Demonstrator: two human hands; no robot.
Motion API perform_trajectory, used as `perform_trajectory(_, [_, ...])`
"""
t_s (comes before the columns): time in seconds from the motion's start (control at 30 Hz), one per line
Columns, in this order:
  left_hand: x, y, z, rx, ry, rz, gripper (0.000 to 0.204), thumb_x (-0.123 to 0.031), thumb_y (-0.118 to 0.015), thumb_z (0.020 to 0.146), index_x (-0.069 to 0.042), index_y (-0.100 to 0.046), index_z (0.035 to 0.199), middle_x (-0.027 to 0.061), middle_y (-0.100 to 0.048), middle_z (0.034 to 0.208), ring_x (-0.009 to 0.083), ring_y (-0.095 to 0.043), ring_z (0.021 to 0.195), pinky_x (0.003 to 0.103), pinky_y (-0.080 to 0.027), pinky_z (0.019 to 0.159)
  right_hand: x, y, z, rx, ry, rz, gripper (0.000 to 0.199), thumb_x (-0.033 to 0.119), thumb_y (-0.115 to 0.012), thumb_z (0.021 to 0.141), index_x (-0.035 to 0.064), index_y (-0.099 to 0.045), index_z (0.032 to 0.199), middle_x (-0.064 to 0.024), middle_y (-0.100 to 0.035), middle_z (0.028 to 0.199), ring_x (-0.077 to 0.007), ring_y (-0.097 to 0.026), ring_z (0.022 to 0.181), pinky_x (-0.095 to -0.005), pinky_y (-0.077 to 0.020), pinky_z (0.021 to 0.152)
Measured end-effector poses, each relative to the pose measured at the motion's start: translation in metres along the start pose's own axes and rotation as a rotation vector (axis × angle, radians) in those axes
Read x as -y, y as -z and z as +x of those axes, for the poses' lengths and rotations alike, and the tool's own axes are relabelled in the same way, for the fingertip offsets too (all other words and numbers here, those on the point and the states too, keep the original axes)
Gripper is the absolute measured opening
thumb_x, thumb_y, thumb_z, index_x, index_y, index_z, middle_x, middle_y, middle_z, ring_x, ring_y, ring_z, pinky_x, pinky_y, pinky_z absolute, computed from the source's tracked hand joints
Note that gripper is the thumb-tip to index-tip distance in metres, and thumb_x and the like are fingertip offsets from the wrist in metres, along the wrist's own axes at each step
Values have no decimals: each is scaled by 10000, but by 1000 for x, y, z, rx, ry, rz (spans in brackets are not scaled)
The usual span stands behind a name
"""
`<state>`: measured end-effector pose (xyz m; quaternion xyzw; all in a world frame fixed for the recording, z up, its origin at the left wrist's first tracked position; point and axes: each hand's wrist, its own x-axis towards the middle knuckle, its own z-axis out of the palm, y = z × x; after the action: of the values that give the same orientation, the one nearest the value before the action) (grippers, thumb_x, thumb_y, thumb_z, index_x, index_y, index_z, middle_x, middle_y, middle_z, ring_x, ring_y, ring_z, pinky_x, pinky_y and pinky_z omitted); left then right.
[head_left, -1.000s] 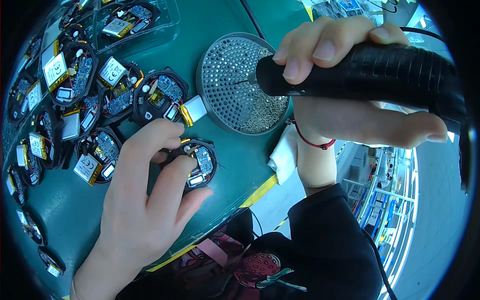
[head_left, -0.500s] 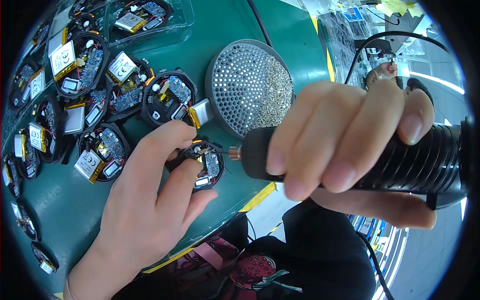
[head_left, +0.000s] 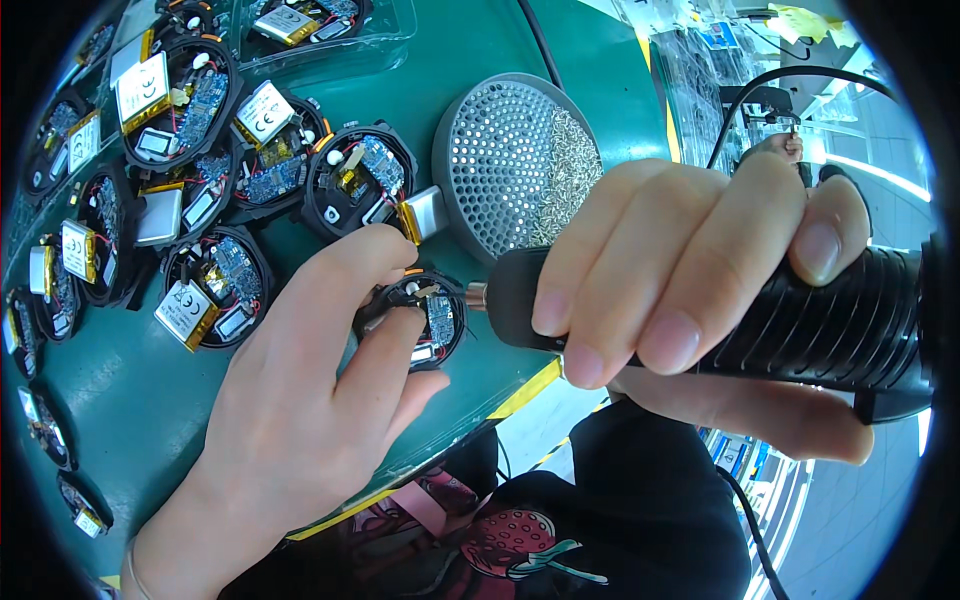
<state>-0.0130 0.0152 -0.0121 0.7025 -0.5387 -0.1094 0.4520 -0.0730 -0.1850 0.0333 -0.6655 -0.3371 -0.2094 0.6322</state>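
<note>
Black ribbed electric screwdriver (head_left: 790, 320); green bench mat (head_left: 150, 400), yellow-edged; grey perforated screw tray (head_left: 500, 160); black round casings (head_left: 215, 285) with blue boards.

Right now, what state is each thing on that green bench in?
Round black casing: open, circuit board showing, pinned flat by the left hand.
Black electric screwdriver: gripped in the right hand, tip at the casing.
Round perforated tray: partly heaped with small screws.
Other casings: open, lying loose.

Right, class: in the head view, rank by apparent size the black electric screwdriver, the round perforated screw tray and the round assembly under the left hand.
1. black electric screwdriver, though it is nearest the camera, which inflates it.
2. round perforated screw tray.
3. round assembly, partly covered by the left hand.
</note>
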Motion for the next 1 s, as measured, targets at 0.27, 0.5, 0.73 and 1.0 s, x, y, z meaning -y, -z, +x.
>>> perform_trajectory(0.27, [0,6,6,29,-12,0,373,-87,-815,609,13,-655,930,193,-518,1136,303,-584,983,352,-523,785,4,4,6,39,-31,-18,783,658,-507,853,-24,-334,1198,-122,-538,909,-188,-604,574,-296,-524,454])
perform_trajectory(0.5, [1,3,3,10,-19,-44,401,-59,-811,595,20,-646,953,208,-514,1133,313,-584,982,363,-527,775,2,-7,11,20,-27,-40,793,657,-513,850,-30,-344,1208,-127,-540,899,-188,-618,578,-291,-526,448])
perform_trajectory(0.73, [3,2,2,-5,-23,-69,387,-44,-805,589,34,-622,921,209,-510,1128,316,-583,979,363,-533,771,6,2,2,8,-6,-27,787,653,-523,848,-34,-358,1193,-137,-548,905,-188,-615,576,-278,-519,434])
perform_trajectory(1.0, [2,0,-1,-19,-20,-96,383,-26,-796,593,27,-620,928,201,-501,1142,311,-586,997,365,-540,781,-2,-15,4,-26,15,-12,674,582,-567,863,15,-351,1156,-125,-573,847,-185,-596,519,-295,-521,433])
